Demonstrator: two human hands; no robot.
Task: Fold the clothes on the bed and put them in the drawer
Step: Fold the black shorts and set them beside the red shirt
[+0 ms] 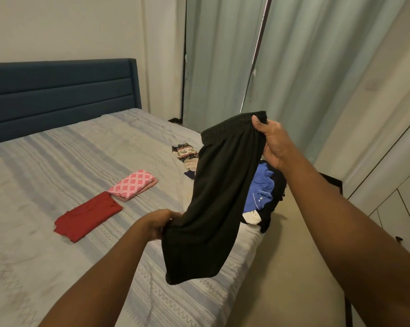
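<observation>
The black garment (218, 190) hangs over the bed's (46, 256) right edge, each grip clamped on it: the right hand (273, 142) pinches the waistband up high, and the left hand (160, 223) clutches its lower side. 2 folded pieces, a red top (88, 215) and a pink patterned cloth (133, 184), lie on open sheet to the left. A loose heap with a blue garment (260, 187) crowds the edge behind.

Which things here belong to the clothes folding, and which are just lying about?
Job: black fabric garment, held by left hand and right hand; folded red top; folded pink diamond-patterned cloth; crumpled blue shirt; striped grey bedsheet.
Not: dark blue padded headboard; pale green curtains.
</observation>
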